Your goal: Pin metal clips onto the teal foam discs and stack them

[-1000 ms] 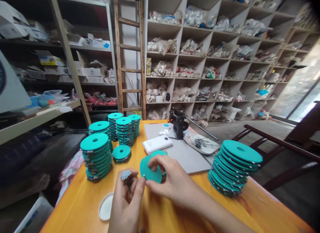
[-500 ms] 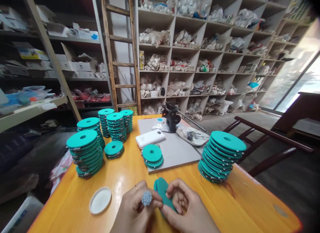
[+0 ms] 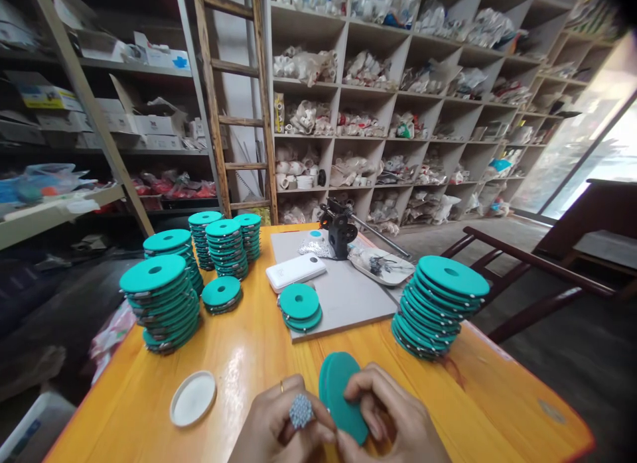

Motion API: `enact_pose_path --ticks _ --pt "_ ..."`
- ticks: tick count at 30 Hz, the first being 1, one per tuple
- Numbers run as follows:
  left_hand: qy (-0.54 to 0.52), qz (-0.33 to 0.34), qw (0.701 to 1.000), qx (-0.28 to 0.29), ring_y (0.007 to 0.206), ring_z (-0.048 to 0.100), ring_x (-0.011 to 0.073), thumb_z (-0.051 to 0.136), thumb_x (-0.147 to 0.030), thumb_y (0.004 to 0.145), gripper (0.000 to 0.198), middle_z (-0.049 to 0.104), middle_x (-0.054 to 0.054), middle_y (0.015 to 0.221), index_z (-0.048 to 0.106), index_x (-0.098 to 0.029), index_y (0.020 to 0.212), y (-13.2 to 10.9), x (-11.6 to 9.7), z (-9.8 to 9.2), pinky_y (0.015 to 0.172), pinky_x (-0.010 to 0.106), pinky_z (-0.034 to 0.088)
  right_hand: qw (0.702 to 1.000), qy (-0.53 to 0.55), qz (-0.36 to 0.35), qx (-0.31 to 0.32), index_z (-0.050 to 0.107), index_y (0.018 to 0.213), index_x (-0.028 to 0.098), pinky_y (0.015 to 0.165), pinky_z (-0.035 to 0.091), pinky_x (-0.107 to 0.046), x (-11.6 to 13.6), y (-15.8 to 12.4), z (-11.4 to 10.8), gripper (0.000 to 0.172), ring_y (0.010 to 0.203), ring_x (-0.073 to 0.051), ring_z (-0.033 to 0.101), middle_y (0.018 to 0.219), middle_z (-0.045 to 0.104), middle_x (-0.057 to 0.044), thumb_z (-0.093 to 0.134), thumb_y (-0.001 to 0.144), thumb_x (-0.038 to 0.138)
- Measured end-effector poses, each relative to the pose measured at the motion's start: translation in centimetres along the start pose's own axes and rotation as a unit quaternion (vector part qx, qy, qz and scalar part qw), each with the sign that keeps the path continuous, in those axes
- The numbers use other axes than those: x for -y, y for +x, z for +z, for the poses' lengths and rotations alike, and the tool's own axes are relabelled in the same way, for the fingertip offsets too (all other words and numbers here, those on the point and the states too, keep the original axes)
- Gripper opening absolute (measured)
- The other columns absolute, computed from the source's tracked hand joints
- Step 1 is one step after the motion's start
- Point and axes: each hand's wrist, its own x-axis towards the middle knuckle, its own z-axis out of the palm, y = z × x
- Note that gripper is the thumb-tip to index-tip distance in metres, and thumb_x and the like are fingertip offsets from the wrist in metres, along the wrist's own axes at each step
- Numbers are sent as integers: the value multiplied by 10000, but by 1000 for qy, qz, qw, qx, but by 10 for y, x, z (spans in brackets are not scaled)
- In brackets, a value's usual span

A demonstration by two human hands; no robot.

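Observation:
A teal round foam spool stands tilted on edge over the near side of the table. My right hand grips it, with curled fingers on its face and the thumb at its lower edge. My left hand is closed in a pinch at the spool's lower left edge, close to my right thumb; whatever lies between those fingertips is too small to make out. A round grey-blue beaded cluster sits on a left finger, and a thin gold ring is on another.
Stacks of teal spools stand at left and right. Two more spools lie on a grey board with a white power bank, a black clamp-like device and a dish. A white lid lies left.
The spool has turned so that more of its flat face shows. Both hands have shifted slightly right and down with it. The camera view has moved a little.

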Motion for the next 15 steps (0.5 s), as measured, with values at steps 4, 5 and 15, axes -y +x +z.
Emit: enact_pose_path --ticks 4,5,15 --pt "-29 -53 998 13 565 495 137 564 -246 808 176 533 18 619 650 -180 669 2 -2 -1 520 230 349 999 38 30 14 493 849 206 437 356 -184 -1 -3 -1 230 458 -81 404 605 350 80 605 676 104" --pt "-37 -65 997 16 573 495 140 572 -255 805 175 526 17 623 650 -182 667 2 -2 -1 518 232 346 998 46 33 13 498 841 209 446 363 -188 -1 -3 -2 220 468 -86 413 607 355 76 618 680 119" --pt "-106 -168 979 -48 549 398 126 549 -322 847 188 436 -22 628 592 -186 725 0 15 0 512 242 332 997 39 17 61 538 827 225 557 434 -221 -11 -3 -21 237 606 -133 531 710 519 13 644 670 82"
